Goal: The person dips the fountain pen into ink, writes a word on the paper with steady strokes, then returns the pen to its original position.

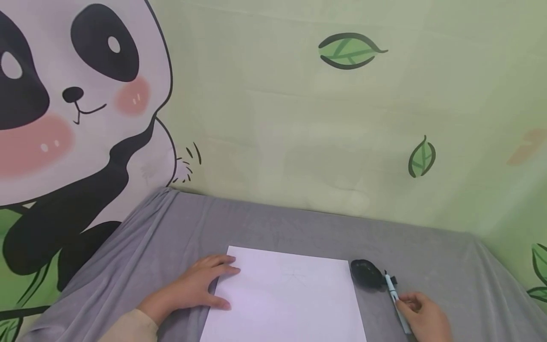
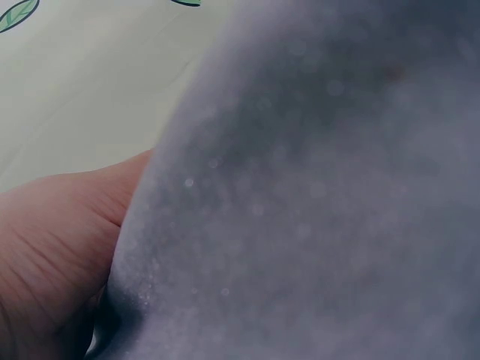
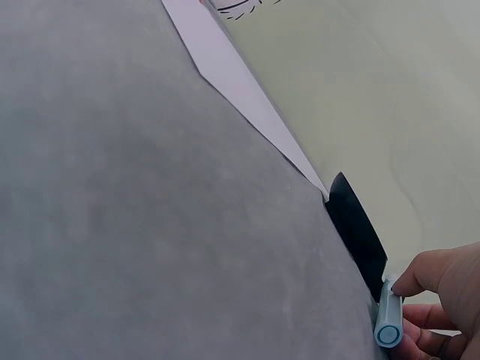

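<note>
A large sheet of white paper (image 1: 282, 304) lies on the grey cloth, with faint marks near its top. My left hand (image 1: 201, 280) rests spread at the paper's left edge, fingertips and thumb on the sheet. In the left wrist view, only part of that hand (image 2: 56, 255) shows beside blurred grey cloth. To the right of the paper, my right hand (image 1: 425, 316) pinches a light blue marker (image 1: 396, 304), its dark tip pointing away. The right wrist view shows the thumb and fingers (image 3: 421, 271) around the marker (image 3: 390, 315), its round end facing the camera.
A black rounded object (image 1: 366, 274) sits between the paper's right edge and the marker; its kind is unclear. Grey cloth (image 1: 466, 266) covers the table. Behind stands a pale green backdrop (image 1: 265, 118) with a printed panda and leaves.
</note>
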Demonstrator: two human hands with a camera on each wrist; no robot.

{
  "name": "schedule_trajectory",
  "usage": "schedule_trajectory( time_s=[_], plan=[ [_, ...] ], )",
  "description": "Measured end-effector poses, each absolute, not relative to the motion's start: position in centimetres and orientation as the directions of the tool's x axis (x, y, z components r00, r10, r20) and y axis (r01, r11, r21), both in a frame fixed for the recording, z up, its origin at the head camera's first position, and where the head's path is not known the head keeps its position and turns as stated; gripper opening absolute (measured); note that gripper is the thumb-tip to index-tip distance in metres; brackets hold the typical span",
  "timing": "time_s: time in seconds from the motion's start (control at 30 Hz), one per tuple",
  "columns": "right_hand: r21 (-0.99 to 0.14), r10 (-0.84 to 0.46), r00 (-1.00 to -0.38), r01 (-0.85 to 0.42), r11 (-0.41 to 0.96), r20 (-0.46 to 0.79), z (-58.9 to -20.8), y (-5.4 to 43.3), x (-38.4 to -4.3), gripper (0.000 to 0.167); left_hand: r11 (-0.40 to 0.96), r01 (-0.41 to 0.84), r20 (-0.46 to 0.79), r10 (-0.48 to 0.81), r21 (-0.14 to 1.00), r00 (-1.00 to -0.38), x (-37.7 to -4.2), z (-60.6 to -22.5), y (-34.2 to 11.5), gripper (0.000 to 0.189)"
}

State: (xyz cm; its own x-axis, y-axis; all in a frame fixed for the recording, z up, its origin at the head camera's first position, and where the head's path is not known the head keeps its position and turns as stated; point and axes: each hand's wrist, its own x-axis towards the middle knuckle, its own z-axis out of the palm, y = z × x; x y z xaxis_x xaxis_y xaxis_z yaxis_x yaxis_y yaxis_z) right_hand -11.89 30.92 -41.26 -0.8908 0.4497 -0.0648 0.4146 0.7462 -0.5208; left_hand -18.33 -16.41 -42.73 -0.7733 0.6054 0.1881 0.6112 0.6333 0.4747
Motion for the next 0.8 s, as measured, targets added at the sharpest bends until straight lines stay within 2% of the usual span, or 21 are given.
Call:
schedule_trajectory(
  time_s=[0.47,0.8],
  plan=[
    [-0.51,0.449,-0.89,0.423,0.749,-0.08,-41.11,31.09,-12.26,0.028,0.639,0.617,0.189,0.609,0.459,-0.77,-18.37,-42.7,-16.47,0.07],
    [-0.52,0.393,-0.919,0.35,0.779,-0.03,-40.32,31.18,-11.69,0.029,0.653,0.622,0.162,0.622,0.432,-0.766,-18.0,-42.4,-16.56,0.07]
  ],
)
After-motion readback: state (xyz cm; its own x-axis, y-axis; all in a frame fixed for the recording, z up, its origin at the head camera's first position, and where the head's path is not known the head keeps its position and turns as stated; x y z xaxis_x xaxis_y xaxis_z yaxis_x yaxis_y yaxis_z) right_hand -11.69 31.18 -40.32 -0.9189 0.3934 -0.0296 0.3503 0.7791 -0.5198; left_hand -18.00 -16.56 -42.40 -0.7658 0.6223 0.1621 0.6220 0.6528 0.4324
